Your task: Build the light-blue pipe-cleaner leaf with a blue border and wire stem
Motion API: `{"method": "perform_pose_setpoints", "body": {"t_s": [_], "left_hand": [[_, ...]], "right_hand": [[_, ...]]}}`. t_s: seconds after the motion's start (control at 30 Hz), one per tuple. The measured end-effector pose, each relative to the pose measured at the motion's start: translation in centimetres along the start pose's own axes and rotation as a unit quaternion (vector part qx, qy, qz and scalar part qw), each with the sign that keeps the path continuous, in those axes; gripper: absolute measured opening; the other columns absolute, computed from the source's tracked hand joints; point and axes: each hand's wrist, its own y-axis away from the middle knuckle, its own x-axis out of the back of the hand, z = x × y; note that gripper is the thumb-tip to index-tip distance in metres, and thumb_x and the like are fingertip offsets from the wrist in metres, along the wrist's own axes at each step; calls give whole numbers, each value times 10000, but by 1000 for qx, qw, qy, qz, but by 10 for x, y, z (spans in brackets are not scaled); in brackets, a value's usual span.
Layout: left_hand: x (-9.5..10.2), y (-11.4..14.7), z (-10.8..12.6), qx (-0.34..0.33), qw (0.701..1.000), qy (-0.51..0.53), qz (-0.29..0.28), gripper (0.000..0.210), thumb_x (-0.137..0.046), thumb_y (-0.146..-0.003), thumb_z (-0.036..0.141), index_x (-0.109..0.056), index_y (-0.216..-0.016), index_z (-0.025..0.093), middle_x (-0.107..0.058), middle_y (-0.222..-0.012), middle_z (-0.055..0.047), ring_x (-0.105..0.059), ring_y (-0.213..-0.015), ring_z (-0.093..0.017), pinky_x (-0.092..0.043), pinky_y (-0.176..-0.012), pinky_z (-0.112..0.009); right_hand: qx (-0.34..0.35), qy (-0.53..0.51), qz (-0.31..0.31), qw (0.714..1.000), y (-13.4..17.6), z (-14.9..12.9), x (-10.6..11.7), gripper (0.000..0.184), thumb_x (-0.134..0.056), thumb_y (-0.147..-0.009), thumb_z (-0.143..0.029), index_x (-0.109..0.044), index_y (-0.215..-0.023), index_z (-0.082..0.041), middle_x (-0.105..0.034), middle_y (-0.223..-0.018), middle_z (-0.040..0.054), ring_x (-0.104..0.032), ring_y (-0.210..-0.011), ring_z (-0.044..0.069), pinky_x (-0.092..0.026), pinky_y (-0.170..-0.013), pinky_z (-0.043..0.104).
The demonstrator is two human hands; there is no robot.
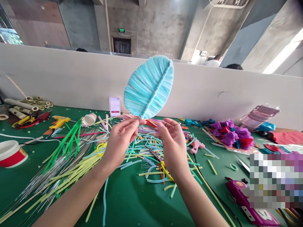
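Note:
My left hand [121, 137] pinches the bottom tip of a light blue leaf [149, 88] that looks made of pipe cleaners. The leaf stands upright, tilted to the right, with a twisted rib running up it. To the right of the leaf's base, my right hand [172, 143] is raised with fingers apart, and nothing shows in it. Beneath both hands lie scattered blue and green pipe cleaner pieces [134, 148]. Scissors [155, 154] with yellow handles lie partly hidden behind my right hand.
On the green table [139, 205] are yellow pipe cleaners [71, 175], green ones [73, 138] and wires. A yellow glue gun [59, 122], paper cup [11, 154] and pliers are left; a pink glue gun [196, 145], purple flowers [228, 134] and magenta box [251, 201] right. A white partition [71, 78] stands behind.

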Motion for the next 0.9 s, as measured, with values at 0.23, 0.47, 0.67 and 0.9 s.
{"method": "perform_pose_setpoints", "body": {"t_s": [0.23,0.47,0.67,0.9], "left_hand": [[-1,1,-9,-11,1000,8,-6,224,-804,-794,353,-781,-949,193,-757,-933,-55,-518,-624,-85,-444,-580,-207],[-10,10,-7,20,998,50,-15,201,-844,-753,315,-763,-885,188,-731,-899,-28,-632,-773,-122,-511,-668,-207],[-10,12,0,83,986,122,-72,223,-827,-765,336,-728,-919,209,-733,-933,-37,-668,-856,-173,-552,-703,-265],[-5,7,3,42,992,110,-35,151,-821,-773,268,-750,-872,179,-763,-864,-34,-682,-748,-142,-555,-676,-243]], "right_hand": [[136,109,-76,982,11,0,-5,255,-770,-826,-323,-649,-1030,-228,-706,-1073,57,-678,-964,179,-554,-880,338],[137,79,-40,987,11,7,-4,147,-773,-819,-319,-699,-913,-235,-754,-901,30,-693,-818,187,-563,-803,347],[58,-8,-133,989,7,-1,-1,92,-757,-837,-324,-751,-894,-252,-737,-866,3,-672,-784,161,-546,-784,318],[7,-27,-148,989,2,2,0,114,-796,-802,-314,-735,-857,-235,-717,-829,-25,-638,-730,106,-522,-742,246]]}}
